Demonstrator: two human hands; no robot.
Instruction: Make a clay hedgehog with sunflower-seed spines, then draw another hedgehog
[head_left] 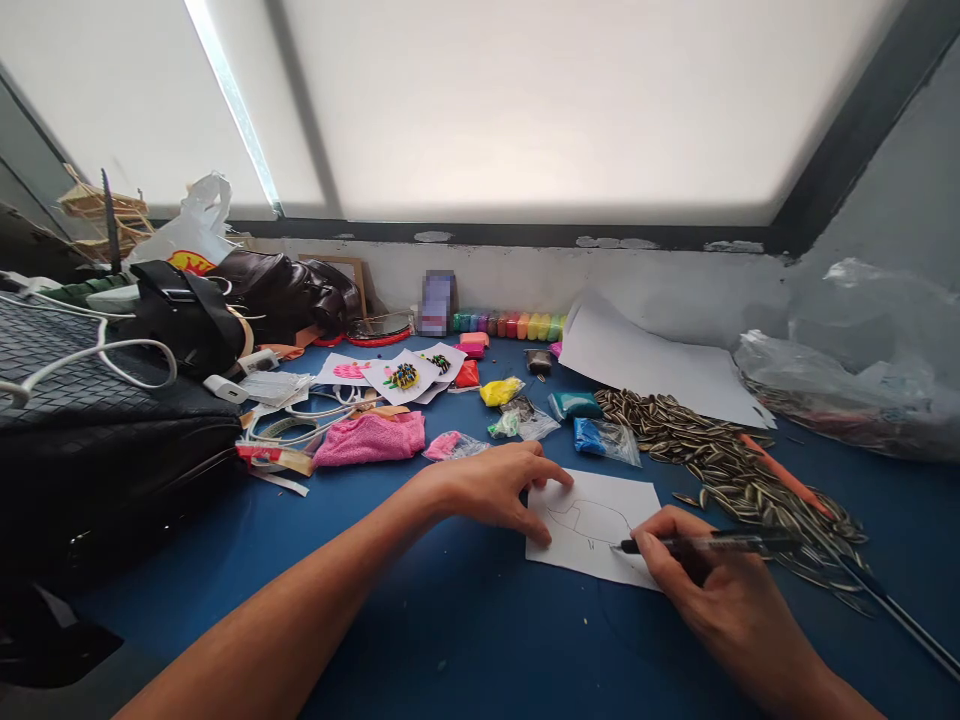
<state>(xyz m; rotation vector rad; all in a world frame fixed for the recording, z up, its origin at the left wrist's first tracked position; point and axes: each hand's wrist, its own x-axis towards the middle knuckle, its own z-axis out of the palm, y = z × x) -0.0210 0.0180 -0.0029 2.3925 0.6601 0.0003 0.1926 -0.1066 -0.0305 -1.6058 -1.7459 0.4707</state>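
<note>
A small white sheet of paper (600, 490) lies on the blue table, with a thin outline drawing of a rounded body and two short strokes beneath it. My left hand (506, 485) rests on the paper's left side, thumb and fingers spread to hold it flat. In my right hand (697, 575) a black pen (720, 543) is gripped, its tip touching the paper at the lower edge of the drawing. Just beyond the paper are a bag of blue clay (600, 438) and a bag of teal clay (574, 404).
Sunflower seeds (697, 440) spread to the right, with an orange stick (784, 475) on them. A pink cloth (371, 438), cables and a black bag (97, 470) crowd the left. Cards with clay figures (403, 376), a phone (436, 303) and large white sheets (652, 365) lie farther back.
</note>
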